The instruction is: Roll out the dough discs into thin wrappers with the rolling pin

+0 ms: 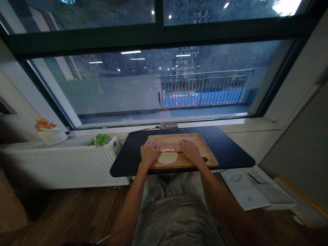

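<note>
Just the one head cam here, worn by the person and looking forward and down. Pretty wide view: their own torso (176, 218) is right under the lens at 6 o'clock, the window (115, 92) spans 12, the radiator (64, 167) sits between 8 and 9, a white box (256, 188) around 4. Left hand (150, 151) and right hand (191, 150) show fairly near, just 6-ward of centre. Slight roll too, window lines climb toward 3.

a creased, drab grey-brown top (179, 218), paler grey cloth (151, 193) across the lap, bare forearms (136, 191)
</note>
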### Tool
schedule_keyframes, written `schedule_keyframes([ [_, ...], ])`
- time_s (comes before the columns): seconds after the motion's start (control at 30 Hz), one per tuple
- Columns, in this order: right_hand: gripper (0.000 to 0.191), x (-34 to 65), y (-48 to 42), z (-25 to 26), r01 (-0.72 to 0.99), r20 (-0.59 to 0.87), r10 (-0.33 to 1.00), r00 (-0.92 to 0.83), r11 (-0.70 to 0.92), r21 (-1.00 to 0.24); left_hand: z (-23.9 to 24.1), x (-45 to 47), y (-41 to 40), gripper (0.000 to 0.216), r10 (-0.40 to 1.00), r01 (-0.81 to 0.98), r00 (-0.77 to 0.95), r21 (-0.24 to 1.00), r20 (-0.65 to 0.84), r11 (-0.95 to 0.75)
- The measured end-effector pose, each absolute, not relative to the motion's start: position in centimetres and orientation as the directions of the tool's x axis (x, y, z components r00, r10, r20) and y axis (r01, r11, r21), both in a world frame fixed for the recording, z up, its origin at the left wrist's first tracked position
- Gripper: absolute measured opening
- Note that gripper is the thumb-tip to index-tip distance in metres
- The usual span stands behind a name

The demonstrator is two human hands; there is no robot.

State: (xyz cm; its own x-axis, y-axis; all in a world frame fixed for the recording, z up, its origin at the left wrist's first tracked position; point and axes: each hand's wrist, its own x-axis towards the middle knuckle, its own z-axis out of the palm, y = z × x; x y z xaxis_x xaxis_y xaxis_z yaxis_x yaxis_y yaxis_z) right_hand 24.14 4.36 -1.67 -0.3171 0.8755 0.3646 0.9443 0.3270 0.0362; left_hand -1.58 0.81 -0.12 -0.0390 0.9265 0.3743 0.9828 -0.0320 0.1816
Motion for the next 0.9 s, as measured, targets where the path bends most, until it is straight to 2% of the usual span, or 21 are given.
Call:
schedule_keyframes([
  [0.9,0.040,23.90,3.40,-0.80,0.938,0.339,0.877,-0.342,0.340,0.067,0.00,-1.47,-0.01,0.045,0.927,0.980,-0.041,0.195,0.372,-0.034],
])
